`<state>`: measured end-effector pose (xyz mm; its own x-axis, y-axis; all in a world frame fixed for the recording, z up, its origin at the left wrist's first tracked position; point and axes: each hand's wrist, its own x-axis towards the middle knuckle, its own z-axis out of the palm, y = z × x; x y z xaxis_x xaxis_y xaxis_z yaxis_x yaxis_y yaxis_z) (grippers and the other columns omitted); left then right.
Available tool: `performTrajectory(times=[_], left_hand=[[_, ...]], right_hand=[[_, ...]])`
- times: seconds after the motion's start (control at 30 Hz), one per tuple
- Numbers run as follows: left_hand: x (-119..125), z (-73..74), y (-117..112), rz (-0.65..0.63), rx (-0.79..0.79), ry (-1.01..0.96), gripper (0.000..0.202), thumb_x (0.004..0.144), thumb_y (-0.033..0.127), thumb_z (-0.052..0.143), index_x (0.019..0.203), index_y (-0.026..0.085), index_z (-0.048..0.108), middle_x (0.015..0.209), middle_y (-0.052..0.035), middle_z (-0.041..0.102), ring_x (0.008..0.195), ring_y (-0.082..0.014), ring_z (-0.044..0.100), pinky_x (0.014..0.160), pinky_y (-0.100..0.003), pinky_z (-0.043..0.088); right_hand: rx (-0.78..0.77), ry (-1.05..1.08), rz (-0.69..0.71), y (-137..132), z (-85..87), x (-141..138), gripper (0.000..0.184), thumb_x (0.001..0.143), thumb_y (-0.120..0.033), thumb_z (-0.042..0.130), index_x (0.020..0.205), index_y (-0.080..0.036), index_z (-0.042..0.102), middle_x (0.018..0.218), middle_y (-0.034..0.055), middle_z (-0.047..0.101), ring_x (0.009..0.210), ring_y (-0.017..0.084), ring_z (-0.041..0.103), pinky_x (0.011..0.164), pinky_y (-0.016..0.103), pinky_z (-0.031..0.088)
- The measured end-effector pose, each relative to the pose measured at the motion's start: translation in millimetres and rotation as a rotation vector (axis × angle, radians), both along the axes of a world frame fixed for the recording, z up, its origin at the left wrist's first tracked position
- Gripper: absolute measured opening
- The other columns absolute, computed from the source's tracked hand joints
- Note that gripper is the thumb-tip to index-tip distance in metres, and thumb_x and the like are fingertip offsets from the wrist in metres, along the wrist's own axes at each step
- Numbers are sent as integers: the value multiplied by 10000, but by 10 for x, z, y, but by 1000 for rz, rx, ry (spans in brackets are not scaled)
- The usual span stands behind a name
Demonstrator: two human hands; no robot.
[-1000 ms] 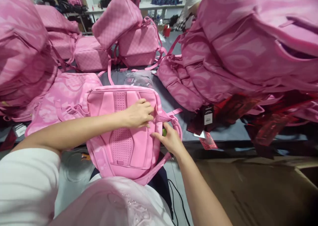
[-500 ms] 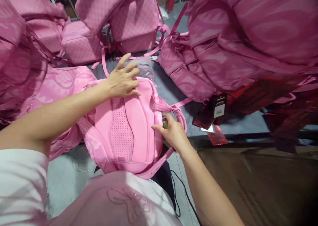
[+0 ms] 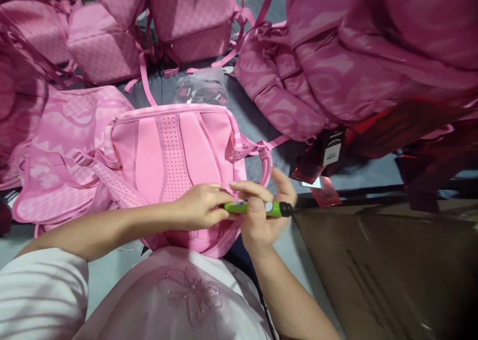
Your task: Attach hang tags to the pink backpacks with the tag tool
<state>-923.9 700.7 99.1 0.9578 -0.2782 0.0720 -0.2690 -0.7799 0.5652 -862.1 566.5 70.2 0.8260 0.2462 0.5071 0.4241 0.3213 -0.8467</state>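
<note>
A pink backpack lies in front of my body with its padded back panel and perforated centre strip facing up. Over its lower right part, my right hand grips a slim green pen-shaped tool with a black end. My left hand pinches the tool's dark left tip between thumb and fingers. Which kind of tool it is, I cannot tell. The backpack's shoulder strap trails off to the left, and a looped strap sticks out on the right. Neither hand holds the bag's fabric.
Behind the backpack lies a clear plastic bag of small dark parts. Several pink backpacks stand along the back, with more piled at right carrying black tags. Another pink bag lies left. A brown carton fills the lower right.
My left hand has left the backpack's top edge and come down to the green tool. My right hand has lifted the tool into view from beside the bag. The view has tilted down.
</note>
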Motion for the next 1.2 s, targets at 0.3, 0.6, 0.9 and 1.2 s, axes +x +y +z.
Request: performTrajectory(times=[0.3,0.6,0.9,1.2], left_hand=[[377,255,594,35,731,-459,551,918,597,584,1243,153,611,1315,-140,637,1288,-327,515,1115,-565,371],[404,147,474,-65,769,-442,106,923,273,613,832,220,624,817,6,604,917,-206,571,1189,-546,318],[198,-31,470,-73,685,-693,132,936,149,580,834,227,550,819,59,601,971,-147,573,1194,-385,301],[211,-86,503,-71,671,-567,284,995,158,408,862,253,640,859,41,604,1010,-135,576,1235,-403,299]], right_hand=[[-228,382,73,-347,-162,215,349,929,-484,629,1150,-221,688,756,8,742,530,123,638,502,249,548],[-178,489,-43,-93,-272,157,309,859,-497,701,867,-201,614,536,-54,615,394,109,554,375,214,468],[-320,315,-61,-57,-444,92,237,895,-430,687,948,-201,654,725,1,694,518,137,631,489,278,543],[-473,-19,-93,-101,-416,186,146,922,-353,664,936,-208,666,845,34,709,555,125,633,487,268,522]])
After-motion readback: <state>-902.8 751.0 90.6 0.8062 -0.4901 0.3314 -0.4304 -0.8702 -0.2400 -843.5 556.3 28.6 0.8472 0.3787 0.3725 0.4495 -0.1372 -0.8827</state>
